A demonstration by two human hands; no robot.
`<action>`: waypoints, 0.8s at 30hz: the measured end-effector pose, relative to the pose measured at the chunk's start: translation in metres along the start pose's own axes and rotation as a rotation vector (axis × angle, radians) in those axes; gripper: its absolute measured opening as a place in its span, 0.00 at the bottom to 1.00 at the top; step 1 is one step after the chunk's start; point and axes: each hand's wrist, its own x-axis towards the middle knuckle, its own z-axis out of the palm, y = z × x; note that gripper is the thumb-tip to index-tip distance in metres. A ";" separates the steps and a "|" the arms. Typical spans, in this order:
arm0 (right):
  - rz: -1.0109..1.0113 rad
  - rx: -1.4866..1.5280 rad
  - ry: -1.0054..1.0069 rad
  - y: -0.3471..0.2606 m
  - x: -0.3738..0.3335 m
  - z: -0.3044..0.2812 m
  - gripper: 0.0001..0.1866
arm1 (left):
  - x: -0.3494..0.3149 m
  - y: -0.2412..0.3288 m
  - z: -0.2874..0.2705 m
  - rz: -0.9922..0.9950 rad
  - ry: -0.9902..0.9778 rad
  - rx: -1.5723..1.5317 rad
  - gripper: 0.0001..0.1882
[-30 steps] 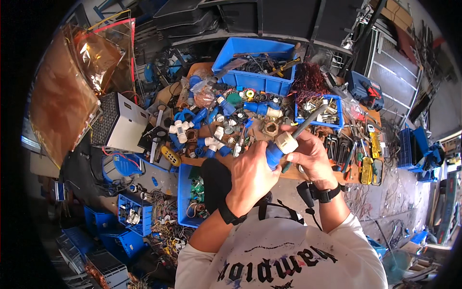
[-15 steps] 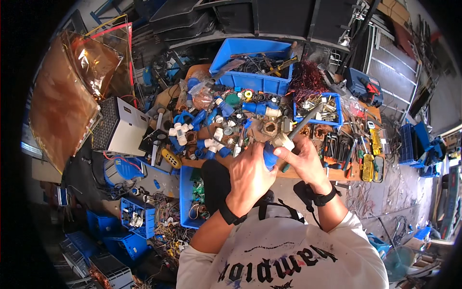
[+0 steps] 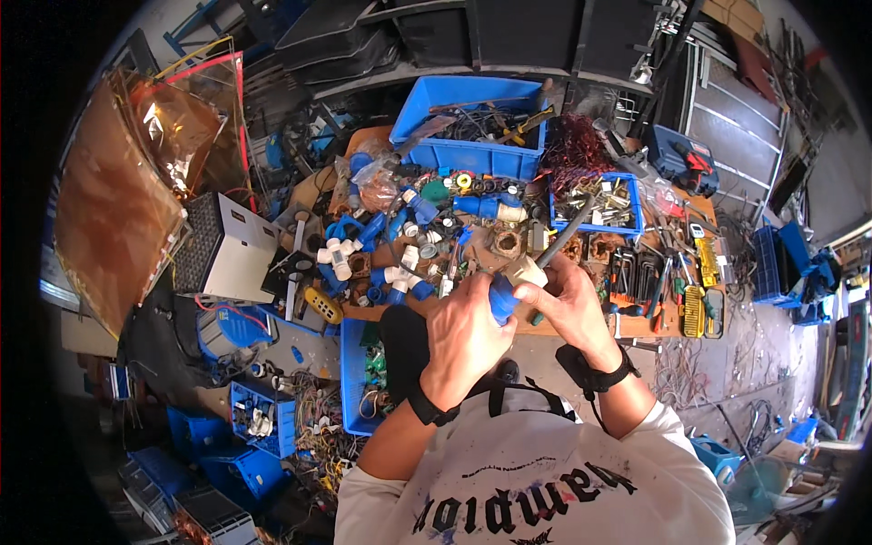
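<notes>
My left hand (image 3: 465,334) is wrapped around the blue body of an industrial plug connector (image 3: 501,300), just in front of the workbench's near edge. The connector has a whitish collar (image 3: 524,272) at its upper end. Out of the collar runs a thick grey cable (image 3: 570,231), slanting up to the right over the bench. My right hand (image 3: 574,304) is closed around the collar end, its thumb pressed against it near the blue part. Its other fingers are partly hidden behind the collar and cable.
Blue and white connectors (image 3: 400,272) crowd the bench's left half. Behind them stands a blue bin (image 3: 468,163) of tools and scrap. A smaller blue tray (image 3: 599,227) holds metal pieces. Hand tools (image 3: 640,283) lie at right. Another blue crate (image 3: 352,377) sits below, left of my leg.
The connector and both hands stay together, with only a slight shift. The collar sits a little lower and more of its side shows; my right thumb has moved slightly down.
</notes>
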 end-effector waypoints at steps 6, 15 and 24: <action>-0.184 0.218 -0.094 0.003 -0.002 -0.002 0.24 | 0.002 0.004 -0.011 -0.010 -0.038 -0.057 0.18; -0.200 0.452 0.101 0.006 -0.013 0.033 0.25 | 0.000 0.004 -0.007 -0.023 0.027 -0.017 0.18; -0.307 0.615 0.048 0.014 -0.004 0.026 0.27 | 0.000 0.005 -0.016 -0.015 0.009 -0.135 0.17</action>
